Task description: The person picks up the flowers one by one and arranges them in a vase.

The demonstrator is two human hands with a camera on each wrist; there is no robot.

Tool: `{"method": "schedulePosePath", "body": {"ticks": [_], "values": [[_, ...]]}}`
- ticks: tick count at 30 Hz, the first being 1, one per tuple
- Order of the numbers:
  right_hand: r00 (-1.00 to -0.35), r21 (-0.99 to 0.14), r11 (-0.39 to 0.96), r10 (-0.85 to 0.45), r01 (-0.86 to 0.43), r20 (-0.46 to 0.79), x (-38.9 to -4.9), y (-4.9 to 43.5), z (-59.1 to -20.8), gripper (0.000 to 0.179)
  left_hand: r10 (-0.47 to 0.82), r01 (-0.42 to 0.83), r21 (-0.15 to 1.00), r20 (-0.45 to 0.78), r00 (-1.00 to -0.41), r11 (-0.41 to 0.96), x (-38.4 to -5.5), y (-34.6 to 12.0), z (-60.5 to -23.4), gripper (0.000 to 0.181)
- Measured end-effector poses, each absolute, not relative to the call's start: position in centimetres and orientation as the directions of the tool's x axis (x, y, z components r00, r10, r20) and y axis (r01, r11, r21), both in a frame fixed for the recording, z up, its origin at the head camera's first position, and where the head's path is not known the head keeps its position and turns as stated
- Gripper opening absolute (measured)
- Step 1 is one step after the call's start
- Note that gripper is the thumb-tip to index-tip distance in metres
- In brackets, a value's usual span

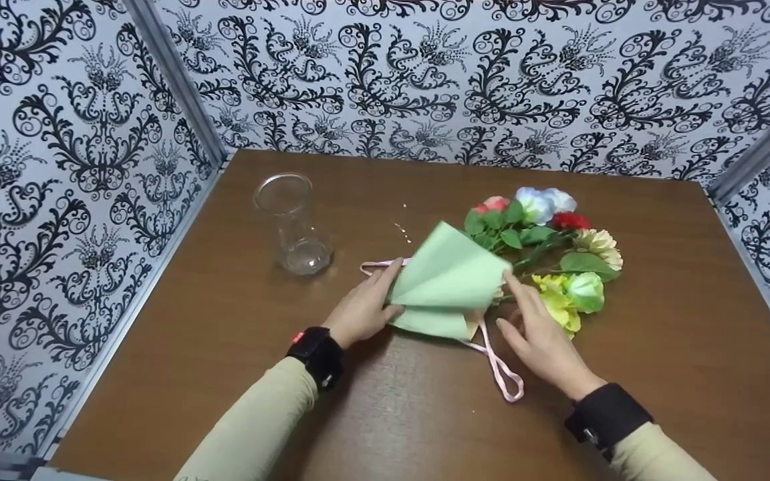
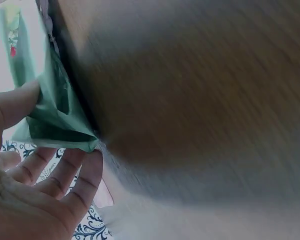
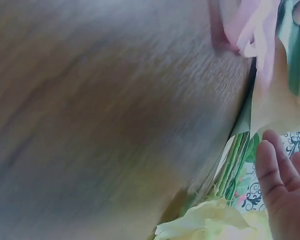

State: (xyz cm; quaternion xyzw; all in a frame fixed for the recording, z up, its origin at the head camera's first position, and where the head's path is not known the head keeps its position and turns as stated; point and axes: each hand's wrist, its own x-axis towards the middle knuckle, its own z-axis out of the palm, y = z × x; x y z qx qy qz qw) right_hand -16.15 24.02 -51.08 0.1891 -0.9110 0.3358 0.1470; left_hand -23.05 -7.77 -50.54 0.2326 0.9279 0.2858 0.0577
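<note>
Mid-frame, the green paper (image 1: pixel 452 264) is folded but unfastened, the pink ribbon (image 1: pixel 497 366) loose beneath it. The left hand (image 1: pixel 363 307) pinches the paper; the right hand (image 1: pixel 547 339), fingers loosely extended, touches its edge. Flowers (image 1: pixel 537 235) lie right of centre, outside the glass vase (image 1: pixel 305 254).

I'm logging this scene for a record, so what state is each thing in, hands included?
Glass vase: upright, no flowers in it
Green paper: folded over, held at one side
Pink ribbon: looped, partly hidden by the paper
Flowers: lying down, blooms spread
Left hand: pinching the paper
Right hand: fingers relaxed near the paper's edge
</note>
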Motion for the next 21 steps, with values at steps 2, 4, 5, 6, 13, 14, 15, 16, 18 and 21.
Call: {"method": "schedulePosePath", "body": {"ticks": [2,4,5,6,13,14,15,16,18,21], "values": [[-0.869,-0.566,0.677,-0.245,-0.471,0.43,-16.1,23.9,-51.1,0.083,0.454,0.392,0.565,0.034,-0.89,0.726,-23.0,-7.9,-50.5,0.081],[-0.842,-0.549,0.661,-0.258,-0.511,0.474,-16.1,23.8,-51.1,0.08,0.441,0.382,0.575,0.04,-0.896,0.724,-23.0,-8.0,-50.5,0.078],[-0.825,-0.532,0.656,-0.27,-0.536,0.497,-16.1,23.7,-51.1,0.076,0.436,0.378,0.579,0.043,-0.899,0.723,-23.0,-8.0,-50.5,0.078],[-0.807,-0.509,0.655,-0.286,-0.558,0.517,-16.1,23.6,-51.2,0.073,0.43,0.375,0.584,0.049,-0.902,0.72,-23.0,-8.1,-50.5,0.076],[-0.763,-0.38,0.683,-0.427,-0.624,0.486,-15.8,22.9,-51.5,0.067,0.357,0.314,0.623,0.06,-0.932,0.716,-23.1,-8.3,-50.3,0.066],[-0.768,-0.383,0.684,-0.434,-0.621,0.471,-15.8,22.8,-51.6,0.069,0.346,0.309,0.633,0.068,-0.936,0.71,-23.2,-8.3,-50.3,0.063],[-0.774,-0.392,0.682,-0.438,-0.617,0.457,-15.7,22.7,-51.7,0.07,0.336,0.306,0.643,0.079,-0.938,0.702,-23.2,-8.4,-50.3,0.062],[-0.778,-0.403,0.677,-0.441,-0.616,0.448,-15.7,22.7,-51.7,0.072,0.325,0.299,0.652,0.085,-0.942,0.697,-23.2,-8.4,-50.3,0.06],[-0.772,-0.402,0.669,-0.45,-0.624,0.449,-15.7,22.6,-51.8,0.073,0.303,0.286,0.67,0.096,-0.948,0.685,-23.3,-8.5,-50.4,0.057],[-0.738,-0.381,0.646,-0.471,-0.662,0.484,-15.9,22.6,-52.0,0.068,0.253,0.243,0.693,0.091,-0.963,0.679,-23.5,-8.7,-50.4,0.053]]}}
